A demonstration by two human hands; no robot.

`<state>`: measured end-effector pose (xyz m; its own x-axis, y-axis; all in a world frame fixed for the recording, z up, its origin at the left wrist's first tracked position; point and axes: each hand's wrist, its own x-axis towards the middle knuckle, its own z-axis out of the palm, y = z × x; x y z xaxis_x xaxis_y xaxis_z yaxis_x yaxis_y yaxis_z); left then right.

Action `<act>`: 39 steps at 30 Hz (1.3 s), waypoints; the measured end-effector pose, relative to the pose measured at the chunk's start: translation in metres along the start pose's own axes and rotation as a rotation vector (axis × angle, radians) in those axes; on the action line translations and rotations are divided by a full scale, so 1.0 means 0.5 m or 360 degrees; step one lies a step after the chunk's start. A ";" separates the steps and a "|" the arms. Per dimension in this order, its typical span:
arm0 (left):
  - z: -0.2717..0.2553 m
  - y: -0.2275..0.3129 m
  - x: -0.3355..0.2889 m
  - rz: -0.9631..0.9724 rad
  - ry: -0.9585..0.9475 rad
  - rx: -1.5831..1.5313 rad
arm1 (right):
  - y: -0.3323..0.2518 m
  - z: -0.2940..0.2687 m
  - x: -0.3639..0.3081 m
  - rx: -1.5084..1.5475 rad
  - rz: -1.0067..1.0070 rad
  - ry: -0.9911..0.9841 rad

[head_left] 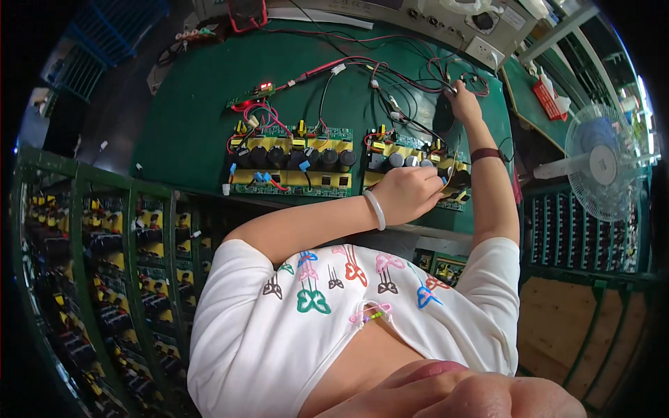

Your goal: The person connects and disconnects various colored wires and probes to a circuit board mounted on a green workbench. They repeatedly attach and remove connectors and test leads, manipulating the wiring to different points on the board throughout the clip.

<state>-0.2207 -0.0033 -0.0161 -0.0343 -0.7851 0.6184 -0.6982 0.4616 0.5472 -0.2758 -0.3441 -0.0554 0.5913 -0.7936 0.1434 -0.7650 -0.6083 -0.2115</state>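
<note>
Two circuit boards with black capacitors and yellow parts lie side by side: a left board [293, 160] and a right board [394, 148]. My left hand [410, 194] rests over the near edge of the right board with its fingers curled in. A thin yellowish wire [454, 164] rises beside those fingertips; whether they grip it is hidden. Farther back on the right, my right hand [464, 104] pinches among black and red cables [425, 85], seemingly on a cable end. A small green board with lit red digits [265, 88] is wired to the left board.
Behind the green table [181, 132] stand a grey instrument panel [481, 24] and a red-framed meter [247, 14]. At the right are a white fan [601, 164] and a red box [549, 99]. A green rack of boards [104, 258] fills the left side.
</note>
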 end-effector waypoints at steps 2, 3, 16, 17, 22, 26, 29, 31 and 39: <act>0.003 -0.008 -0.003 -0.0034 -0.0019 0.0022 | -0.002 -0.002 -0.001 -0.0040 0.0002 0.0026; 0.006 -0.011 -0.004 -0.0040 -0.0007 0.0030 | -0.005 -0.004 -0.003 -0.0097 -0.0030 0.0030; -0.064 -0.020 -0.046 -0.0154 0.0070 0.0362 | -0.055 0.005 -0.036 -0.0070 -0.0162 0.0030; -0.077 -0.022 -0.056 -0.0136 0.0077 0.0396 | -0.079 0.002 -0.048 -0.0163 -0.0177 0.0027; -0.182 -0.043 -0.095 -0.0129 0.0201 0.0609 | -0.236 -0.075 -0.128 0.0022 -0.0605 0.0147; -0.318 -0.112 -0.119 -0.0453 0.0100 0.1252 | -0.391 -0.102 -0.211 0.0361 -0.0973 0.0018; -0.369 -0.173 -0.141 -0.0479 -0.0125 0.1443 | -0.460 -0.089 -0.251 0.0571 -0.0998 -0.0287; -0.384 -0.209 -0.153 -0.0357 -0.0318 0.1403 | -0.504 -0.078 -0.293 0.0538 -0.1010 -0.0372; -0.372 -0.241 -0.130 -0.0116 -0.0708 0.1497 | -0.521 -0.028 -0.413 0.0309 -0.1182 -0.0244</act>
<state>-0.0013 0.0688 -0.0175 -0.0966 -0.9675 0.2337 -0.9779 0.0485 -0.2035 -0.2020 -0.0220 -0.0162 0.9703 -0.1601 0.1813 -0.1051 -0.9542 -0.2799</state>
